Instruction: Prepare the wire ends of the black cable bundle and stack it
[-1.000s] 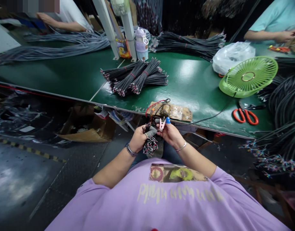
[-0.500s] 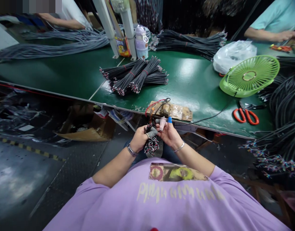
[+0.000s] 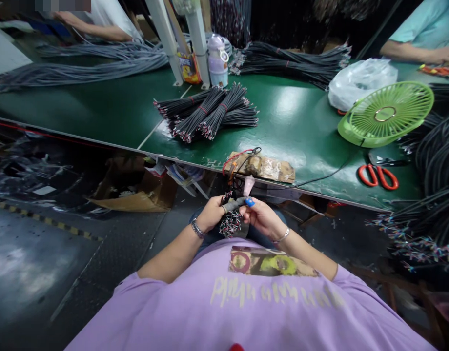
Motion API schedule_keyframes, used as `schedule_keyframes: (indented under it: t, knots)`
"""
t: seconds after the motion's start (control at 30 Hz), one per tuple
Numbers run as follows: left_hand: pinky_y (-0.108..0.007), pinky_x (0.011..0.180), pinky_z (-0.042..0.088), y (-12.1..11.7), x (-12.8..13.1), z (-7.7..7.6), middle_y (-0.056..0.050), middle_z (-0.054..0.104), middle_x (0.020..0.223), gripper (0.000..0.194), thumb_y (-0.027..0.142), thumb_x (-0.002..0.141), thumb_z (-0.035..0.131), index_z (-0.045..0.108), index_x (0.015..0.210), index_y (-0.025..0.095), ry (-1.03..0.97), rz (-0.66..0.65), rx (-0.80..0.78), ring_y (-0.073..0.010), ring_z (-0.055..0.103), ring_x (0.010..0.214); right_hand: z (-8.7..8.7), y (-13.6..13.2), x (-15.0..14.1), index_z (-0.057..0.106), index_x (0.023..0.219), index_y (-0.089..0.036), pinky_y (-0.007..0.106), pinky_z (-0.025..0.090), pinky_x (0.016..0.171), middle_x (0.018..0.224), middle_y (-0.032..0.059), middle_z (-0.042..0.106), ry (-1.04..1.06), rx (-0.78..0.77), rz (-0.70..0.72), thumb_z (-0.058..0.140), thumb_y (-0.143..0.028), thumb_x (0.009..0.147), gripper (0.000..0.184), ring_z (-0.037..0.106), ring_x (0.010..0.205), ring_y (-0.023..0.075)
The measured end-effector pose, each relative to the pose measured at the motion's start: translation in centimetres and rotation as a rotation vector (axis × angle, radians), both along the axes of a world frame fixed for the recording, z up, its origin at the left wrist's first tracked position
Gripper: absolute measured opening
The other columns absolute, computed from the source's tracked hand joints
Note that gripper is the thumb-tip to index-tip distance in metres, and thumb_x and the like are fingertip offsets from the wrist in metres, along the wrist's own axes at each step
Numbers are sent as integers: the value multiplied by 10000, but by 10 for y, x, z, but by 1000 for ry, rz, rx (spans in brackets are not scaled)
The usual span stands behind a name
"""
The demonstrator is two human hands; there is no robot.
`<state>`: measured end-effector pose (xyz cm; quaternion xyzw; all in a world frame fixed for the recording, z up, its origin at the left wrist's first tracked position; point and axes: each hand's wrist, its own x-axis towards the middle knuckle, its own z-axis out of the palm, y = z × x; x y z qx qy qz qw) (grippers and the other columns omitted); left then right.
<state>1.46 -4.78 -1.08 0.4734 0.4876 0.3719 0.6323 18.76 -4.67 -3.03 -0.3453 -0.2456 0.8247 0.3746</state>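
Note:
My left hand [image 3: 214,213] is closed round a bundle of short black cables [image 3: 230,225], whose stripped red and white wire ends point down toward my lap. A grey cover sits on its thumb, which lies across the bundle. Touching that thumb's tip, my right hand [image 3: 263,217] has its fingers pinched together, with a blue cover [image 3: 250,202] on its thumb. What lies in the pinch is too small to make out. A pale pink cover [image 3: 249,185] shows just beyond the right fingers; I cannot tell whether it is on a finger.
On the green table [image 3: 301,112] lie tied cable bundles [image 3: 213,112], a taped wooden block [image 3: 270,168] at the edge, red-handled scissors [image 3: 378,176], a green fan [image 3: 387,114], a plastic bag [image 3: 361,84] and a bottle [image 3: 217,61]. Long cables hang at right. Two people sit across.
My right hand has turned and lowered slightly. Its blue-covered thumb, upright before, now bends in against my left thumb. My left hand keeps its hold on the cable bundle; the view has shifted slightly.

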Motion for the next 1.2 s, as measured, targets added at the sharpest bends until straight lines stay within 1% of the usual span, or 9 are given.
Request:
schedule_keyframes:
  t: [0.13,0.2,0.3,0.5,0.67,0.73,0.93,1.03,1.2]
  knots:
    - [-256,663,427,-1,1,-4,-14,634,706,274,275,603,755,648,785,100,-16,-144,-39,-128,544,657,6,-1,-4,617,829,-164,180,368,468,651,-23,624,-219,278,-48,777,-329,637,299,478,510,66]
    - [-268,691,437,-2,3,-5,-17,639,730,275,213,580,755,640,801,100,12,-155,-40,-139,557,686,9,1,-7,634,844,-171,202,409,540,704,-16,637,-258,369,-39,798,-315,598,328,534,599,91]
    - [-258,675,443,-4,5,-4,-2,626,723,287,169,562,751,616,806,105,22,-131,-40,-124,550,668,10,3,-10,639,791,-171,246,450,650,719,-14,644,-262,416,-55,805,-324,575,313,563,663,115]
    - [-221,544,412,-5,1,7,21,582,630,308,292,584,770,586,766,125,-35,-37,-42,-92,507,554,3,3,-5,670,749,-168,213,382,510,638,-15,620,-338,331,-152,790,-356,584,277,493,554,94]
    - [-205,503,359,-6,1,8,39,514,553,306,361,603,765,586,658,119,16,-17,34,-65,415,505,1,0,-2,701,762,-177,225,434,566,692,4,666,-297,360,-144,792,-292,592,225,547,611,109]
    - [-207,517,363,-6,2,8,33,523,565,296,362,614,757,592,659,120,52,8,81,-72,422,524,1,0,0,698,790,-170,224,458,557,713,13,683,-232,295,-105,790,-272,599,235,552,587,101]
    - [-211,566,396,-8,1,8,18,574,621,153,249,647,704,608,677,133,212,64,265,-92,476,582,2,3,7,646,837,-136,279,565,585,781,76,719,59,-11,0,686,-335,747,222,601,557,104]
    - [-202,561,391,-11,1,5,22,572,621,49,153,658,643,601,679,140,294,81,366,-89,479,582,3,2,7,636,827,-135,267,577,580,780,76,723,87,-31,9,712,-307,734,210,633,583,112]
    - [-196,553,385,-14,2,4,22,582,621,47,108,659,602,613,684,146,344,83,428,-89,481,579,5,-2,7,652,838,-126,233,580,583,782,63,723,84,13,-3,772,-257,678,239,649,602,104]
